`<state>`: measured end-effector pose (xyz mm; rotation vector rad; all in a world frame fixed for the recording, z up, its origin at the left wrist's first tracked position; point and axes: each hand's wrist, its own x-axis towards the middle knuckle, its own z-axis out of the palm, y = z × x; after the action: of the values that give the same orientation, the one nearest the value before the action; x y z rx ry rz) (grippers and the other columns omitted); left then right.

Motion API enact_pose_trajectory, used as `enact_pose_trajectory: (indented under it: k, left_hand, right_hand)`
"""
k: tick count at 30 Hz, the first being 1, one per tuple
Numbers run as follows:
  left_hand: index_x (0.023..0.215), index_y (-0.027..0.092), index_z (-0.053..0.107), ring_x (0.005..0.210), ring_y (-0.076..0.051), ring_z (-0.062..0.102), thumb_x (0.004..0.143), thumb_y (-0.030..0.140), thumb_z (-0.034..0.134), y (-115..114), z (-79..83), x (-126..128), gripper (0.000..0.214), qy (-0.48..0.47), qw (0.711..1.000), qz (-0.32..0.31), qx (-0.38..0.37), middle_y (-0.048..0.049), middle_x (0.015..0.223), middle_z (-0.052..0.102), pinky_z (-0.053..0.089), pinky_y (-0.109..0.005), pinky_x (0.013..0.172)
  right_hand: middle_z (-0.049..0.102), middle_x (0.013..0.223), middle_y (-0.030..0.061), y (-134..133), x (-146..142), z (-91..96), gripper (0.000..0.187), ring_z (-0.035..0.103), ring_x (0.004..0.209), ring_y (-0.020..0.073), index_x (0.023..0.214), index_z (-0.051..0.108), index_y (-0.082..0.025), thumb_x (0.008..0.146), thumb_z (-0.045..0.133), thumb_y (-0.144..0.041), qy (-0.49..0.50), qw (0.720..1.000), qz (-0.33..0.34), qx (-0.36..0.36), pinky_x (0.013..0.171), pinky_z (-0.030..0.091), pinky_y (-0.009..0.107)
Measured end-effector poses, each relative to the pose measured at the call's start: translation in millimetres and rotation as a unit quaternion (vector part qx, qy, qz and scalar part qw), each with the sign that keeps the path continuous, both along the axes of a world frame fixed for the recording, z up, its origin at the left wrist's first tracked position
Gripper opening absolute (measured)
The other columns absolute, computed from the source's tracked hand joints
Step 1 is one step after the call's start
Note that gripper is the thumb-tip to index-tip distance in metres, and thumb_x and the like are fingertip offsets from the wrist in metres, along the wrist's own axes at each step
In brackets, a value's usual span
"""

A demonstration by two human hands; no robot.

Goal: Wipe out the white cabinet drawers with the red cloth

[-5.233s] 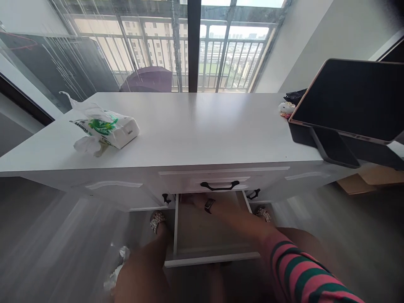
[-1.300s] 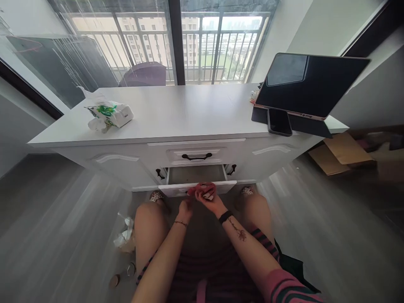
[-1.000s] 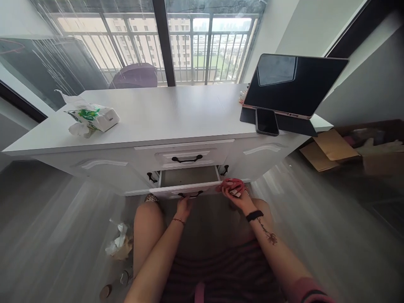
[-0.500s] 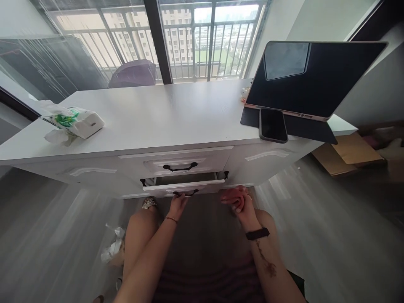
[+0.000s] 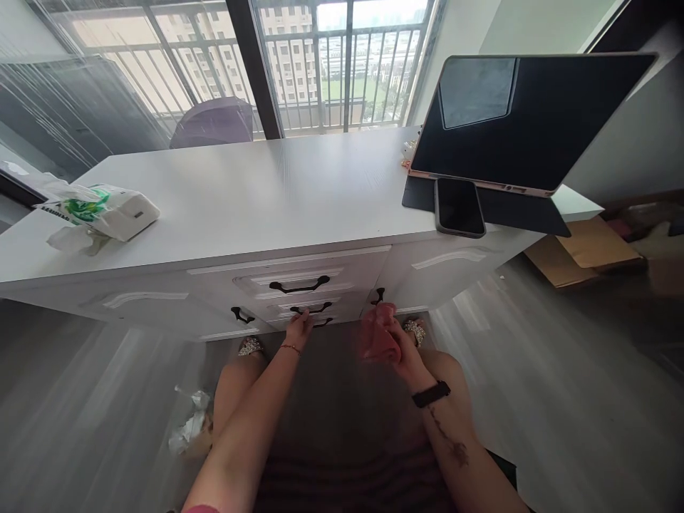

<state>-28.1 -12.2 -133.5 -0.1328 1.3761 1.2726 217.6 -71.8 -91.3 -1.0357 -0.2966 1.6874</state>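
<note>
At 6 o'clock, the right hand [image 5: 409,354] is gripping a bunched pink cloth [image 5: 377,333], clear of the desk [image 5: 267,199]. At its 10 o'clock, the left hand [image 5: 298,330], fingers extended, is pressing the lower drawer [image 5: 311,311]. The drawer is sitting flush, so closing looks complete; the cloth is not yet set down.

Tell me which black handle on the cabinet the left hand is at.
The lower middle handle, directly under the larger top handle; the left hand rests against it.

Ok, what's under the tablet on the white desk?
A black cover lies flat beneath the tablet, with a dark phone on its front edge. Whatever sits farther back is covered.
</note>
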Motion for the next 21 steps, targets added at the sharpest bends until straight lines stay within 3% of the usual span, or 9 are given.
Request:
enact_pose_trajectory:
  k: [4, 7, 9, 12, 14, 18, 21]
  left_hand:
    - [0.082, 0.016, 0.062, 0.086, -0.022, 0.066, 0.084, 0.021, 0.059, -34, 41.5, 27, 0.006, -0.067, 0.992, -0.104, 0.0, -0.0102, 0.083, 0.067, 0.053, -0.039, 0.08]
    - [0.088, 0.01, 0.068, 0.089, -0.027, 0.066, 0.079, 0.029, 0.066, -92, 79.5, 48, 0.021, -0.12, 0.976, -0.178, 0.045, -0.0166, 0.091, 0.069, 0.052, -0.041, 0.081]
    - [0.096, 0.011, 0.069, 0.096, -0.024, 0.065, 0.076, 0.027, 0.069, -137, 99.3, 54, 0.025, -0.133, 0.961, -0.202, 0.138, -0.0148, 0.103, 0.069, 0.05, -0.034, 0.087]
    - [0.102, 0.014, 0.068, 0.095, -0.021, 0.065, 0.069, 0.022, 0.077, -193, 118.9, 47, 0.035, -0.056, 0.955, -0.193, 0.219, -0.0105, 0.104, 0.07, 0.049, -0.028, 0.085]
    - [0.104, 0.015, 0.067, 0.091, -0.021, 0.066, 0.065, 0.019, 0.079, -219, 129.2, 35, 0.04, -0.022, 0.956, -0.178, 0.233, -0.0088, 0.102, 0.071, 0.05, -0.027, 0.082]
    - [0.102, 0.014, 0.067, 0.087, -0.021, 0.067, 0.065, 0.014, 0.076, -249, 152.0, 9, 0.039, -0.056, 0.958, -0.146, 0.24, -0.0091, 0.098, 0.073, 0.052, -0.03, 0.08]
    - [0.097, 0.018, 0.068, 0.087, -0.023, 0.068, 0.061, 0.01, 0.071, -264, 166.8, 0, 0.036, -0.099, 0.962, -0.094, 0.238, -0.0069, 0.096, 0.073, 0.053, -0.033, 0.081]
  right_hand:
    - [0.066, 0.092, -0.0048, -12, -14, 27.3, 0.035, 0.061, 0.079, 0.0095, 0.096, 0.063, -0.023, 0.064, 0.065, -0.011, 0.051, 0.994, 0.088, 0.049, 0.068, 0.048, 0.017]
    - [0.066, 0.101, -0.0033, -32, -23, 47.7, 0.042, 0.061, 0.084, 0.0123, 0.101, 0.063, -0.025, 0.062, 0.063, -0.01, 0.048, 0.987, 0.13, 0.077, 0.071, 0.047, 0.02]
    - [0.066, 0.1, -0.0034, -51, -31, 59.1, 0.043, 0.06, 0.085, 0.0132, 0.1, 0.064, -0.025, 0.06, 0.062, -0.009, 0.034, 0.983, 0.148, 0.104, 0.073, 0.047, 0.02]
    - [0.066, 0.098, -0.0029, -87, -47, 72.8, 0.043, 0.058, 0.087, 0.0141, 0.101, 0.065, -0.025, 0.062, 0.06, -0.008, 0.019, 0.97, 0.187, 0.156, 0.076, 0.045, 0.021]
    - [0.066, 0.099, -0.0029, -111, -57, 80.2, 0.042, 0.057, 0.09, 0.0144, 0.103, 0.066, -0.025, 0.065, 0.059, -0.009, 0.0, 0.964, 0.195, 0.181, 0.079, 0.044, 0.021]
    - [0.065, 0.103, -0.0024, -146, -68, 96.3, 0.037, 0.055, 0.098, 0.0157, 0.101, 0.067, -0.024, 0.068, 0.064, -0.01, -0.069, 0.963, 0.149, 0.213, 0.083, 0.041, 0.02]
    - [0.065, 0.098, -0.0027, -165, -67, 113.0, 0.032, 0.055, 0.091, 0.0148, 0.101, 0.068, -0.024, 0.07, 0.069, -0.015, -0.082, 0.967, 0.102, 0.217, 0.078, 0.041, 0.019]
